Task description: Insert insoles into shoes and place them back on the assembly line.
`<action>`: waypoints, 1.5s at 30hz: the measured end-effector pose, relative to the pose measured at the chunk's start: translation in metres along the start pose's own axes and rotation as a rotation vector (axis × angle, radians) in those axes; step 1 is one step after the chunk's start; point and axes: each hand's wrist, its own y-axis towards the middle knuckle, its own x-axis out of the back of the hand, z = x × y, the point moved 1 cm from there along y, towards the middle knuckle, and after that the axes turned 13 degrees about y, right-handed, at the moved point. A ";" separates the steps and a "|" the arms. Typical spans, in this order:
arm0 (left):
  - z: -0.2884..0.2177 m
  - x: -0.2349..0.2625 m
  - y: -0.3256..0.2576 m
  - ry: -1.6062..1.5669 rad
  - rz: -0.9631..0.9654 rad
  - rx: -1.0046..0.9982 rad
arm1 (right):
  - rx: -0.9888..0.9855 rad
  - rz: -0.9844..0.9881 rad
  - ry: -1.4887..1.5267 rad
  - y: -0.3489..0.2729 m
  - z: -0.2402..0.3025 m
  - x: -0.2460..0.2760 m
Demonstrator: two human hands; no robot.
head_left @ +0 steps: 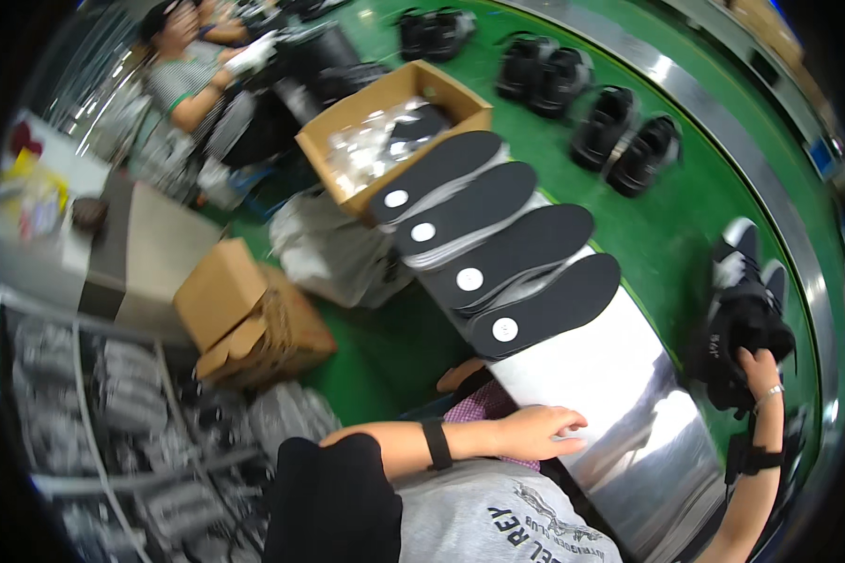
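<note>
At the right, my right hand (762, 373) is closed on the heel end of a black shoe (737, 333), one of a pair held or lying close together. The shoe's toe points away from me, and some of its sole edge looks pale. My left hand (540, 433) hovers at the near edge of the shiny metal bench (587, 375), fingers a little bent and apart, holding nothing. Beyond it on the bench lie several stacks of black insoles (549, 305) with round white stickers at their heels. The left hand is apart from the nearest stack.
A green conveyor belt (667, 235) runs beside the bench, carrying pairs of black shoes (545, 73). An open carton (333, 145) stands past the insoles. To the left are a brown box (253, 310), a plastic bag (329, 249) and a wire rack (80, 394). A co-worker (192, 84) sits far left.
</note>
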 end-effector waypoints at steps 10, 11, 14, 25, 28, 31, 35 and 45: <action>0.102 0.058 -0.156 0.053 -0.401 0.966 | 0.455 0.276 0.483 -0.043 0.128 0.034; 0.113 0.061 -0.173 -0.078 -0.441 1.068 | 0.476 0.358 0.545 -0.058 0.141 0.029; 0.127 0.079 -0.213 -0.339 -0.760 1.207 | 0.480 0.524 0.634 -0.099 0.176 0.009; 0.273 0.102 -0.383 -1.183 -1.357 1.218 | 0.407 1.116 0.444 -0.219 0.434 -0.159; 0.311 0.113 -0.434 -1.425 -1.528 1.128 | 0.580 1.097 0.406 -0.231 0.504 -0.245; 0.329 0.126 -0.479 -1.563 -1.750 1.009 | 0.636 1.175 0.443 -0.234 0.557 -0.356; 0.349 0.159 -0.519 -1.709 -1.878 1.048 | 0.483 1.258 0.432 -0.244 0.628 -0.461; 0.428 0.190 -0.556 -1.725 -2.002 1.435 | 0.524 1.168 0.345 -0.248 0.787 -0.655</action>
